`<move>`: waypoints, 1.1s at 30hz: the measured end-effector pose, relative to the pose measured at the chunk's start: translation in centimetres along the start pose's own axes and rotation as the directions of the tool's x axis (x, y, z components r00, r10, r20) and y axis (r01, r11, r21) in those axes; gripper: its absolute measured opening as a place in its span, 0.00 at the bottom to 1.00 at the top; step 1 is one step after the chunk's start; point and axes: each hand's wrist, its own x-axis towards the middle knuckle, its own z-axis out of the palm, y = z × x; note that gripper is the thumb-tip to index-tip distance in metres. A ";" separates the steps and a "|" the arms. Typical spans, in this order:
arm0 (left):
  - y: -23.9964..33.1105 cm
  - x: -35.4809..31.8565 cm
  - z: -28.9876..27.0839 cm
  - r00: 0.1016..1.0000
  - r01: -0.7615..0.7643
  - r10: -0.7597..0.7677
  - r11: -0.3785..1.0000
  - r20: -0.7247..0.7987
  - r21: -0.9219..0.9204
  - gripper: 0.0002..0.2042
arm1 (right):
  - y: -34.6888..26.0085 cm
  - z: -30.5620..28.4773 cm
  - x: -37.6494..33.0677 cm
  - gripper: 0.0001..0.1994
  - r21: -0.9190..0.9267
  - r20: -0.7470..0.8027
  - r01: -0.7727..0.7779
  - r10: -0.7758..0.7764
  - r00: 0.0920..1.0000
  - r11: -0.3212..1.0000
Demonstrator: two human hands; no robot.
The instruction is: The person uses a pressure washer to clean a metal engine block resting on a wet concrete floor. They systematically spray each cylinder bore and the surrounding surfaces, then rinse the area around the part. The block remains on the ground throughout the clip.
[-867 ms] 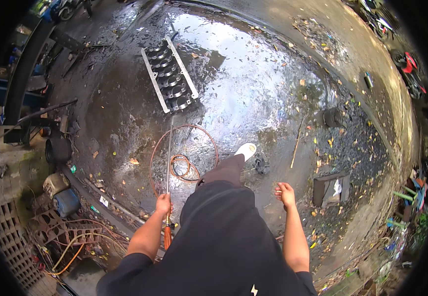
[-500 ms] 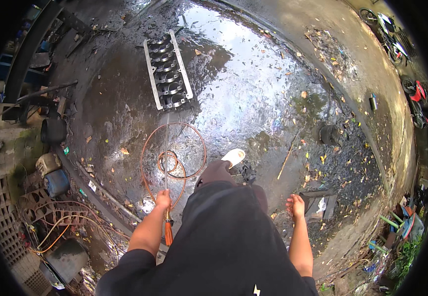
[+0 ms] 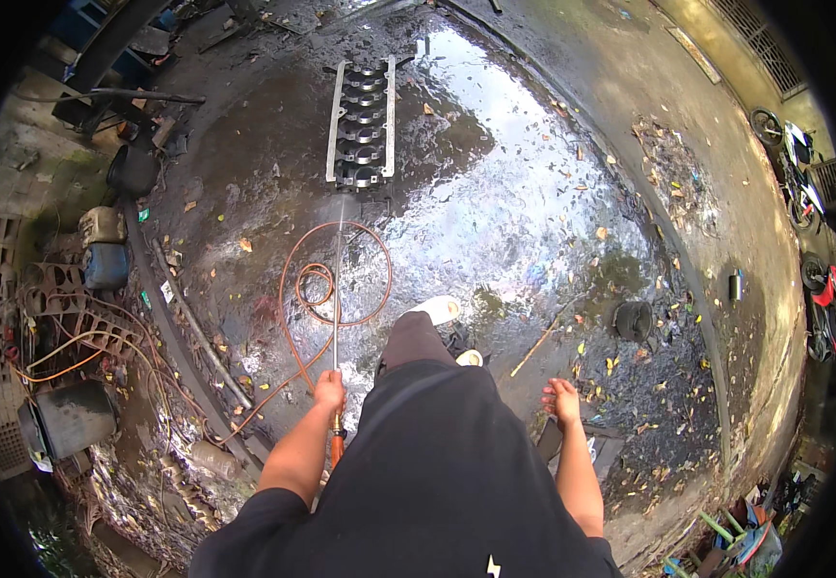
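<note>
My left hand (image 3: 330, 390) is closed around a long thin spray lance (image 3: 337, 332), just ahead of its orange handle (image 3: 338, 445). The lance points forward, and a fine mist (image 3: 345, 206) shows at its far end. Beyond that lies a metal engine block (image 3: 362, 125) with pale side rails and a row of dark rounded saddles, flat on the wet ground. A brown hose (image 3: 384, 289) lies in loops beneath the lance. My right hand (image 3: 561, 400) hangs out to the right, empty, its fingers loosely bent and apart.
Wet, oily concrete (image 3: 504, 202) carries scattered leaves. A thin stick (image 3: 541, 339) and a dark round can (image 3: 634, 320) lie to the right. Jerrycans (image 3: 106, 266), a metal pipe (image 3: 201, 328) and tangled hoses line the left. Parked motorbikes (image 3: 822, 299) stand far right.
The view has turned, so the engine block now looks straighter and further right. The lance has swung with it, and mist shows more plainly at its tip. A second shoe has come into sight.
</note>
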 end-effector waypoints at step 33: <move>-11.2 -4.0 5.2 0.995 -0.067 0.060 0.993 -0.074 -0.100 0.12 | 9.0 -7.0 1.4 0.12 -0.044 0.026 -0.060 0.061 0.998 0.997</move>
